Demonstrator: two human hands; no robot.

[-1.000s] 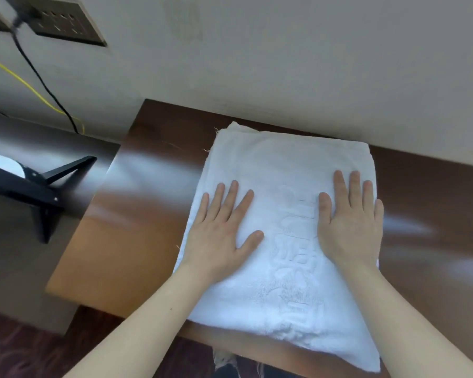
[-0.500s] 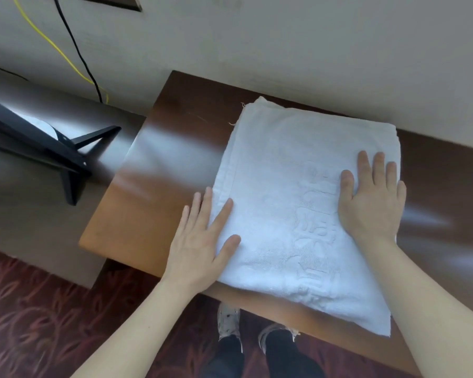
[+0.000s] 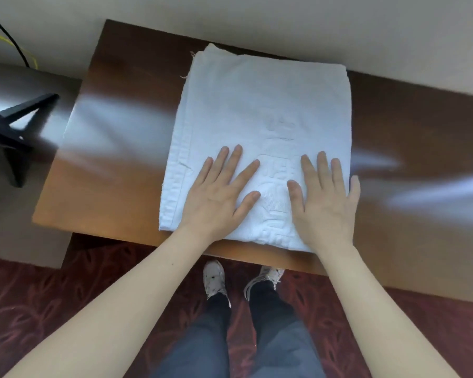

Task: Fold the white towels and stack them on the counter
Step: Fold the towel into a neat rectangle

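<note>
My left hand [image 3: 219, 197] and right hand [image 3: 322, 203] both lie flat, fingers straight and slightly spread. They press palm-down on the near part of the folded white towel [image 3: 265, 105] and grip nothing. Half a second earlier my left hand lay at the towel's left edge, partly on the wooden counter [image 3: 115, 148], and my right hand sat farther up by the right edge. Both have since drawn toward me and closer together, so the thumbs now flank the embossed lettering [image 3: 277, 170] with a narrow gap between them. The towel lies as a thick rectangle on the counter, with its far edge close against the wall [image 3: 257, 23] and its near edge just short of the counter's front. Layered hems show along its left side. I judge this a last smoothing pass: the fold looks complete, and the towel already lies where the stack belongs. No second towel is in view.
</note>
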